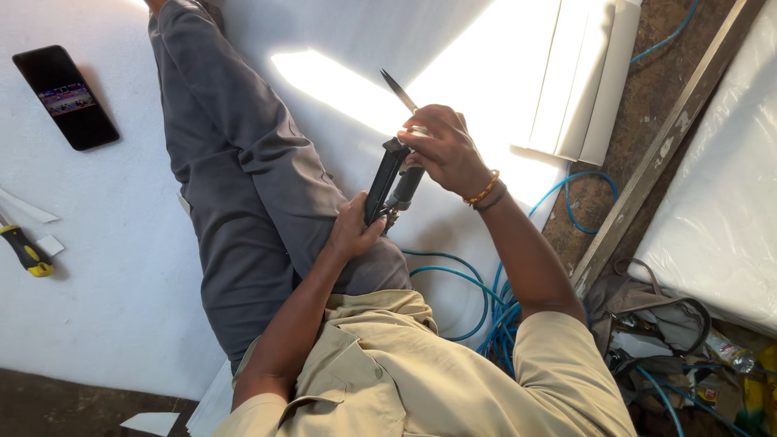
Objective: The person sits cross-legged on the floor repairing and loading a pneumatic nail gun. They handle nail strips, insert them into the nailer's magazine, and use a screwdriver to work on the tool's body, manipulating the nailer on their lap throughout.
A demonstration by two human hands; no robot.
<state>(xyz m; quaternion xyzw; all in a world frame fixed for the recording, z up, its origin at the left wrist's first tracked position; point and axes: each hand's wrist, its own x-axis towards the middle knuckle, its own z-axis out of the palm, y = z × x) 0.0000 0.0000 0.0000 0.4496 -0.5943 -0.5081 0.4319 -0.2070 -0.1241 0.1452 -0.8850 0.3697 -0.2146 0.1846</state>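
Hands first: the right hand [443,150] is wrapped tight round the top of a black pneumatic staple gun [392,188], fingers closed over the body, and a thin dark pointed tool [399,90], maybe a pen or a small screwdriver, hard to say from here, pokes up out of that same fist. That wrist has an orange beaded bracelet [483,190] on it. The left hand [353,228] sits lower, thumb and fingers pinched on the bottom end of the gun's long black magazine, resting against the thigh. So both hands are shut on the gun, which is held up over the lap, tilted a bit, above the grey trousers [243,186].

Person is sitting on a big white foam-like sheet [113,307] in a khaki short-sleeved shirt [388,372], one leg stretched out. Blue air hose [461,279] loops in a tangle on the sheet and floor just beside the right elbow.

Off to the far side, well apart from the hands, a black smartphone [65,95] lies face up with its screen lit, and a yellow-and-black screwdriver handle [24,251] sits at the sheet's edge. White folded panels [587,77] lie ahead in the sunlight, next to a long metal bar [668,137].
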